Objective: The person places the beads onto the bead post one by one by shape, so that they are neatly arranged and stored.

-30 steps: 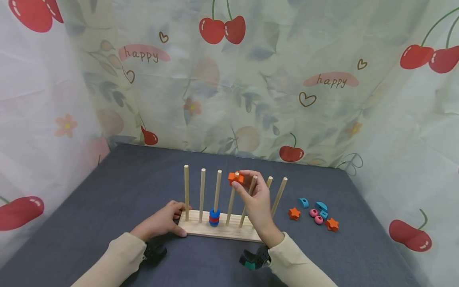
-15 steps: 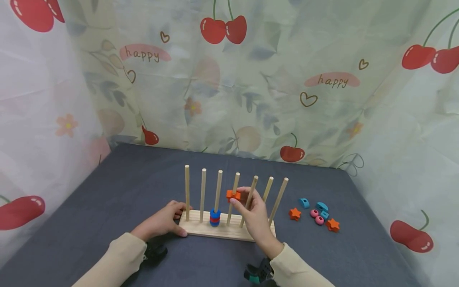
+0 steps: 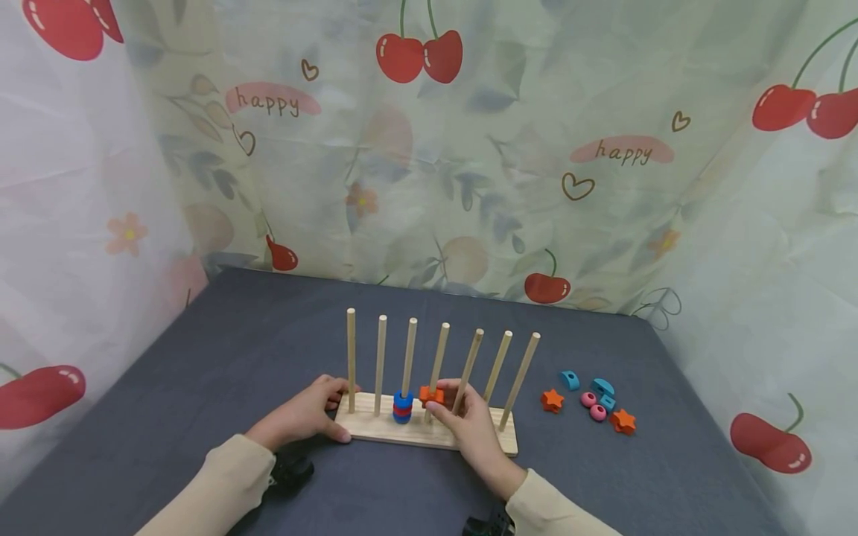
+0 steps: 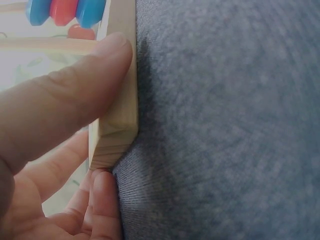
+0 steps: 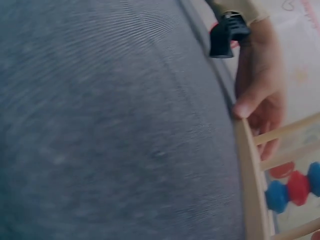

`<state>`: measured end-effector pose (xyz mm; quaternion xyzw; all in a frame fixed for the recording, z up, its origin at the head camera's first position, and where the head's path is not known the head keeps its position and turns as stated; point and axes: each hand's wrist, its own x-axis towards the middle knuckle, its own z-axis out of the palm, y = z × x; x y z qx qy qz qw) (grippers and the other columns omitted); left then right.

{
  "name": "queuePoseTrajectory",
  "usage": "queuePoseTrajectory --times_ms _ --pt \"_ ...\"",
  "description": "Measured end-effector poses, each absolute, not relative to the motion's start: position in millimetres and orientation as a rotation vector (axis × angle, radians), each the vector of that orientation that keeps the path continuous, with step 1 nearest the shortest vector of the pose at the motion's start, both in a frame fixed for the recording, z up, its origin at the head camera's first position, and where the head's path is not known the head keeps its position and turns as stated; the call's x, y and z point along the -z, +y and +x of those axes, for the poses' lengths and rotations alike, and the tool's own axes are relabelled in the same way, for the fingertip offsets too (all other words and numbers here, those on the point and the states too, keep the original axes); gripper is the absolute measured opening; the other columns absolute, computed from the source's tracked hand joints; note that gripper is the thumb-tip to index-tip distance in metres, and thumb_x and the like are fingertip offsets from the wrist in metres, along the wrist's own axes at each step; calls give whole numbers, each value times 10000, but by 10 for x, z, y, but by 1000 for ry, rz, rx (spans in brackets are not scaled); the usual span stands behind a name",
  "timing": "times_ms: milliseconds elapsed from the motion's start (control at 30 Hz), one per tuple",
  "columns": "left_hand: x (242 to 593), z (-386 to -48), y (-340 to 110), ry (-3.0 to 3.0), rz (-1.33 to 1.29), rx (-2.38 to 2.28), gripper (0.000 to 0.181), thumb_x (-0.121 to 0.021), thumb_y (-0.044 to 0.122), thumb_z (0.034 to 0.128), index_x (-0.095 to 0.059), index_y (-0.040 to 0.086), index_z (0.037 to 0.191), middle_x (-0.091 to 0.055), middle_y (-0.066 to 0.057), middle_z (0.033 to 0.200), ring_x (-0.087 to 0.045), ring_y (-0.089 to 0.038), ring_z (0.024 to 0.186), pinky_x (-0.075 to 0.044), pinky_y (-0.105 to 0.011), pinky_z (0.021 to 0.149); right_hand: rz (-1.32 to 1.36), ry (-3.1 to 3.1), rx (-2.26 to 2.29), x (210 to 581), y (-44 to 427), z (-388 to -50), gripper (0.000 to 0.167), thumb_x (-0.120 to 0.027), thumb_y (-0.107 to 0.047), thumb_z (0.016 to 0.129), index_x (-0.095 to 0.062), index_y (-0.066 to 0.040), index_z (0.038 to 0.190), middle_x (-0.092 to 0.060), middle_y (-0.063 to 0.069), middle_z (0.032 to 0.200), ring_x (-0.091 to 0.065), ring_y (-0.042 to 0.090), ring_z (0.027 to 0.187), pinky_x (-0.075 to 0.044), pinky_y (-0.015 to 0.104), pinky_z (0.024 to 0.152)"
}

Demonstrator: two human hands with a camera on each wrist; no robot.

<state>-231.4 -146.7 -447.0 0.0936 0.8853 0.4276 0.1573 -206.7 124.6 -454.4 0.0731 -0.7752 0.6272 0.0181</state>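
A wooden peg stand (image 3: pixel 375 428) with several upright pegs lies across the table. My left hand (image 3: pixel 302 411) grips the left end of its base; the left wrist view shows the thumb (image 4: pixel 107 65) on the front edge and fingers behind the end. My right hand (image 3: pixel 474 430) pinches an orange star bead (image 3: pixel 430 396), threaded on the middle peg (image 3: pixel 439 357) and low down near the base. Left of it, a blue-red-blue stack of beads (image 3: pixel 402 408) sits at the bottom of another peg. Out of the right wrist view are the star and right hand.
To the right of the stand lie loose beads: an orange star (image 3: pixel 553 400), another orange star piece (image 3: pixel 623 421), blue half-round pieces (image 3: pixel 569 380) and pink round beads (image 3: pixel 598 412). A dark cloth (image 3: pixel 281 320) covers the table, with a patterned curtain (image 3: pixel 469 201) behind.
The right hand has brought the orange star down along the middle peg, from its top to near the base. My left hand has stayed on the end of the stand.
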Motion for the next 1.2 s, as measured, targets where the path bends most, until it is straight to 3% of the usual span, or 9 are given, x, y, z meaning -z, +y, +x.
queuePoseTrajectory --times_ms 500,733,1033,1200 --pt "4489 -2334 -1469 2535 265 -1227 694 -901 111 636 -597 92 1260 -461 -118 1144 -517 -298 1102 -417 -523 985 229 -2467 -1911 4685 1248 -2067 365 -742 -153 846 -589 7 1136 -662 154 1090 -611 121 930 -491 193 773" --pt "4486 -2342 -1466 2536 268 -1226 706 -903 103 631 -593 81 1264 -461 -122 1136 -520 -307 1097 -415 -533 977 227 -2472 -1912 4699 1247 -2082 362 -752 -71 825 -583 20 1133 -655 160 1073 -606 187 953 -489 204 774" --pt "4503 -2332 -1490 2531 301 -1233 711 -901 111 636 -586 83 1273 -456 -121 1149 -512 -304 1119 -415 -518 993 228 -2527 -1831 4420 1181 -1946 314 -716 48 819 -581 72 1102 -647 218 1089 -621 326 1014 -506 433 876" --pt "4514 -2331 -1496 2524 309 -1251 715 -901 105 638 -584 80 1278 -453 -121 1158 -504 -294 1120 -413 -500 1006 212 -2539 -1801 4480 1187 -1975 327 -730 44 807 -588 53 1101 -652 198 1087 -620 308 1014 -496 466 894"
